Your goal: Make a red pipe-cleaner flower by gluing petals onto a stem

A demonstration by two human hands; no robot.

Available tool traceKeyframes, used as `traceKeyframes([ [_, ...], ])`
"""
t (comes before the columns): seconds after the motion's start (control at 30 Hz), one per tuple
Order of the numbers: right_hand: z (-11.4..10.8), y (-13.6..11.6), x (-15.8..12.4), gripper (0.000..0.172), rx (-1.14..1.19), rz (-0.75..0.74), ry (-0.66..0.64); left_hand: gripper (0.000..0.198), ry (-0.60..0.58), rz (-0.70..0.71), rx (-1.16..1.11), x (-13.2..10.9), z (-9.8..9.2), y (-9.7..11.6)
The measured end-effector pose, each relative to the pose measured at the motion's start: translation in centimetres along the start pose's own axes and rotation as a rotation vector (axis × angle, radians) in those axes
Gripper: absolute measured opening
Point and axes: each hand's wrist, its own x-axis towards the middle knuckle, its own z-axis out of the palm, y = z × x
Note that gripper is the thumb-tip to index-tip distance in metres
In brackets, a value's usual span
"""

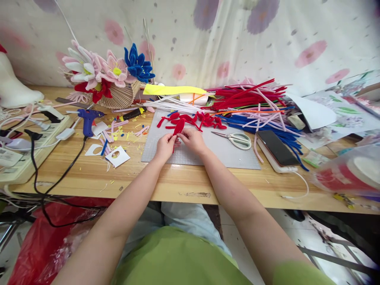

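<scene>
A red pipe-cleaner petal (179,127) stands upright between my two hands, over the grey cutting mat (231,159). My left hand (166,146) pinches it low down near its stem. Fingers of my right hand (191,139) are closed against the same petal from the other side. Just beyond my hands, several more red petals (204,120) lie in a loose row on the mat. Scissors (240,141) with pale handles rest on the mat to the right of my right hand.
A blue glue gun (88,120) stands at left by a power strip (44,146). Pipe cleaners (252,97) pile up behind the mat. On the right are a phone (278,147) and a bagged cup (353,174). Fuzzy flowers (138,65) stand at the back left.
</scene>
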Motion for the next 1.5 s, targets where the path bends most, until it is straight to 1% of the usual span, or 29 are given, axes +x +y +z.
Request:
traceKeyframes([
  [0.07, 0.2, 0.0, 0.0, 0.021, -0.009, -0.022, 0.029, 0.015, -0.013, 0.003, -0.035, 0.0, -0.1, 0.0],
  [0.13, 0.3, 0.0, 0.0, 0.02, 0.018, -0.042, 0.044, 0.021, -0.059, -0.006, -0.084, -0.1, -0.2, 0.3],
  [0.23, 0.1, 0.1, 0.0, 0.022, 0.096, -0.034, 0.005, 0.011, -0.141, -0.062, -0.127, -0.4, -0.3, 0.8],
  [0.3, -0.1, 0.2, 0.0, 0.022, 0.15, -0.019, -0.038, 0.006, -0.167, -0.103, -0.155, -0.5, -0.3, 1.0],
  [0.47, -0.2, 0.8, 0.1, 0.018, 0.242, -0.022, -0.108, 0.008, -0.189, -0.176, -0.216, -0.5, -0.2, 1.0],
  [0.57, -0.3, 1.3, 0.4, 0.016, 0.232, -0.059, -0.146, 0.004, -0.199, -0.216, -0.227, -0.5, -0.3, 1.1],
  [0.67, -0.4, 1.4, 0.5, 0.016, 0.206, -0.073, -0.18, 0.006, -0.193, -0.24, -0.218, -0.4, -0.4, 1.2],
  [0.73, -0.4, 1.2, 0.5, 0.016, 0.187, -0.066, -0.166, 0.008, -0.158, -0.222, -0.21, -0.3, -0.4, 1.3],
  [0.87, -0.2, 0.3, 0.3, 0.016, 0.162, -0.023, -0.08, 0.007, -0.016, -0.137, -0.223, 0.1, -0.2, 1.3],
  [0.93, 0.0, -0.1, 0.3, 0.015, 0.163, -0.002, -0.068, 0.004, 0.032, -0.11, -0.22, 0.3, 0.0, 1.1],
  [1.0, 0.1, -0.4, 0.4, 0.015, 0.154, -0.001, -0.073, 0.002, 0.055, -0.082, -0.196, 0.6, 0.1, 0.8],
  [1.07, 0.0, -0.6, 0.3, 0.017, 0.14, -0.012, -0.08, 0.002, 0.062, -0.043, -0.156, 1.2, -0.2, 0.6],
  [1.13, -0.3, -0.9, 0.0, 0.017, 0.146, -0.014, -0.093, 0.001, 0.114, 0.0, -0.118, 2.2, -1.0, 0.6],
  [1.17, -0.5, -1.0, -0.2, 0.017, 0.165, -0.013, -0.107, 0.003, 0.205, 0.042, -0.113, 2.8, -1.6, 0.8],
  [1.2, -0.7, -1.1, -0.4, 0.017, 0.194, -0.008, -0.121, 0.008, 0.32, 0.059, -0.117, 3.3, -2.3, 1.0],
  [1.23, -0.7, -1.2, -0.6, 0.017, 0.231, 0.003, -0.131, 0.012, 0.399, 0.047, -0.128, 3.8, -2.9, 1.3],
  [1.27, -0.6, -1.1, -0.6, 0.017, 0.273, 0.023, -0.135, 0.013, 0.42, 0.053, -0.143, 4.2, -3.3, 1.6],
  [1.33, -0.2, -0.8, -0.5, 0.017, 0.377, 0.101, -0.105, 0.012, 0.347, 0.043, -0.163, 4.4, -3.8, 2.0],
  [1.4, 0.6, -0.2, 0.2, 0.019, 0.539, 0.233, -0.052, 0.01, 0.223, -0.026, -0.179, 3.9, -3.4, 2.1],
  [1.47, 1.1, 0.7, 0.9, 0.024, 0.761, 0.365, -0.03, 0.008, 0.028, -0.147, -0.154, 3.2, -2.5, 2.1],
  [1.5, 1.2, 1.1, 1.2, 0.029, 0.875, 0.408, -0.038, 0.008, -0.056, -0.208, -0.142, 2.8, -2.0, 2.0],
])
